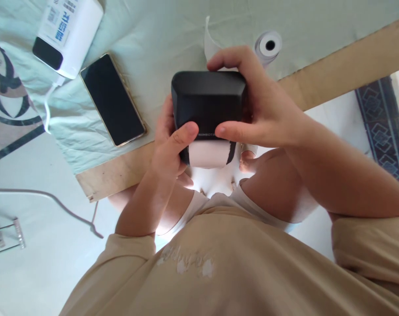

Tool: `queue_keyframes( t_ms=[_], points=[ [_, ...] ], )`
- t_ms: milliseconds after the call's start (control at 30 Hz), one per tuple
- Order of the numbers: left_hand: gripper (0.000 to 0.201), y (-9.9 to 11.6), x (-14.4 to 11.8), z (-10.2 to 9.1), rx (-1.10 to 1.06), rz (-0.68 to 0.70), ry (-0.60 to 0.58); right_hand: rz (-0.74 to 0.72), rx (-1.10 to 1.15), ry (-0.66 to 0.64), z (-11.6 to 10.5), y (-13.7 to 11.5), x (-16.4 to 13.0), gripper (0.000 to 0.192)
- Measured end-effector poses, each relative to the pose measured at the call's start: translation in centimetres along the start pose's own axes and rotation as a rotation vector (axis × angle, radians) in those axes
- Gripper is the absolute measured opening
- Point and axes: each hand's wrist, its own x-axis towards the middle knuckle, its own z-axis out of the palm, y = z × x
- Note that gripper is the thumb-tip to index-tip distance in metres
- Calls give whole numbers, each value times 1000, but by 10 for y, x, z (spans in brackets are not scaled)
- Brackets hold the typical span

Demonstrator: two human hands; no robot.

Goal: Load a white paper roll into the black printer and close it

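A black label printer [208, 101] is held up between both hands over my lap, with small brand lettering on its top. At its near end a white paper roll [209, 153] shows in the opening. My left hand [171, 145] wraps round the left side, its thumb on the top face. On the right side, my right hand [248, 101] grips with the thumb near the lettering and the index finger over the far edge. The undersides of both hands are hidden. Behind the printer, a curled strip of white paper [211, 44] rises from the cloth.
A second white paper roll [269, 45] stands beyond my right hand. A phone [113, 100] with a dark screen lies left on the green cloth [146, 39]. Past it sits a white device [77, 39] with a cable [48, 107]. The wooden table edge [120, 171] runs before my knees.
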Motion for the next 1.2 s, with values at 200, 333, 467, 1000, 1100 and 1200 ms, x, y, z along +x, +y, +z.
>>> queue_keyframes(
  t_ms=[200, 333, 467, 1000, 1100, 1200],
  points=[
    [51, -1, -1, -3, 31, 14, 14, -45, -42, 4, 1, 5, 1, 60],
    [48, -1, -1, -3, 11, 41, -4, -96, -63, 28, 5, 7, 1, 61],
    [41, -3, 1, -1, -26, 33, -7, -67, -76, 16, 4, 7, 1, 62],
    [27, -9, 9, 6, -94, 68, 77, -172, -412, 73, -3, -4, -3, 54],
    [28, -9, 11, 4, -75, 105, 95, -146, -453, 27, -4, -7, -2, 61],
    [22, -10, 12, 1, -57, 68, 137, -114, -486, -8, -5, -11, -2, 71]
  ],
)
